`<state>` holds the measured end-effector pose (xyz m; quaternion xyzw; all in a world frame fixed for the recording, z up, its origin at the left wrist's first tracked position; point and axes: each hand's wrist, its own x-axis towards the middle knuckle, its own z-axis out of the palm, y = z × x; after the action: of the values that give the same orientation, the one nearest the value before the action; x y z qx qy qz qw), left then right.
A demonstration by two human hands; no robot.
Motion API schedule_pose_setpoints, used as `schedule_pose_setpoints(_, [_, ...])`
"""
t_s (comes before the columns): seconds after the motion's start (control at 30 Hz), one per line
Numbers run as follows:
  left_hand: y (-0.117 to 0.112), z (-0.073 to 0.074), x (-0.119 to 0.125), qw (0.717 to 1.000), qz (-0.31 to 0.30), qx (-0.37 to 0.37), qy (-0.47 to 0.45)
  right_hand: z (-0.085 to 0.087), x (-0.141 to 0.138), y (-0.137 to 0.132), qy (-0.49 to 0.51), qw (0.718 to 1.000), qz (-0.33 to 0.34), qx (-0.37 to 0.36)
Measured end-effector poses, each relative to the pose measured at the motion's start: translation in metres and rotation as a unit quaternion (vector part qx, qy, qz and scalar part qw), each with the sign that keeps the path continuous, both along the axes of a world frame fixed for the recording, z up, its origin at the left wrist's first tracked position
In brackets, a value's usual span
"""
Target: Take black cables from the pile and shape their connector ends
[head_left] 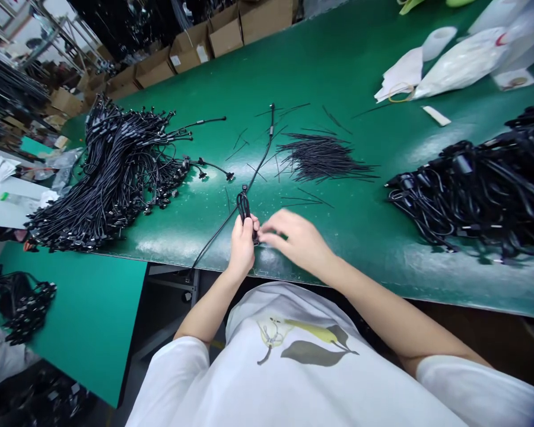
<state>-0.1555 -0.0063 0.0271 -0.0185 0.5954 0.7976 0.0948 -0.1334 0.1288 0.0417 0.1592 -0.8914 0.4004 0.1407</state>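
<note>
Looped black cable bundle (243,206) gripped in left hand (243,243), above front edge of glossy green tabletop (338,249).
Left fingers wrapped round it, loops poking up. Right hand (296,237) just beside, thumb and fingertips close together; can't tell if pinching anything. Pile of thin black strips (323,157) beyond, heap of black cables (115,154) off left.
</note>
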Motion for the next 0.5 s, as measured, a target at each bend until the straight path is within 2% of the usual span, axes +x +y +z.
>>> schedule_pose_setpoints(0.07, [-0.001, -0.003, 0.005, 0.997, -0.028, -0.062, 0.035, 0.006, -0.011, 0.007, 0.009, 0.996, -0.057, -0.073])
schedule_pose_setpoints(0.1, [-0.001, -0.003, 0.008, 0.994, -0.046, -0.087, 0.045, 0.008, -0.017, 0.009, 0.009, 0.993, -0.065, -0.094])
schedule_pose_setpoints(0.17, [-0.002, 0.0, 0.013, 0.991, -0.087, -0.098, 0.035, 0.009, -0.027, 0.012, -0.012, 0.993, -0.033, -0.109])
schedule_pose_setpoints(0.23, [-0.004, 0.007, 0.015, 0.99, -0.127, -0.056, -0.011, 0.008, -0.032, 0.013, -0.047, 0.992, -0.007, -0.117])
schedule_pose_setpoints(0.33, [-0.01, 0.019, 0.012, 0.978, -0.178, 0.022, -0.103, 0.004, -0.033, 0.012, -0.055, 0.99, -0.019, -0.128])
schedule_pose_setpoints(0.5, [-0.017, 0.024, 0.004, 0.946, -0.23, 0.086, -0.211, -0.003, -0.028, 0.015, 0.018, 0.999, -0.026, -0.037])
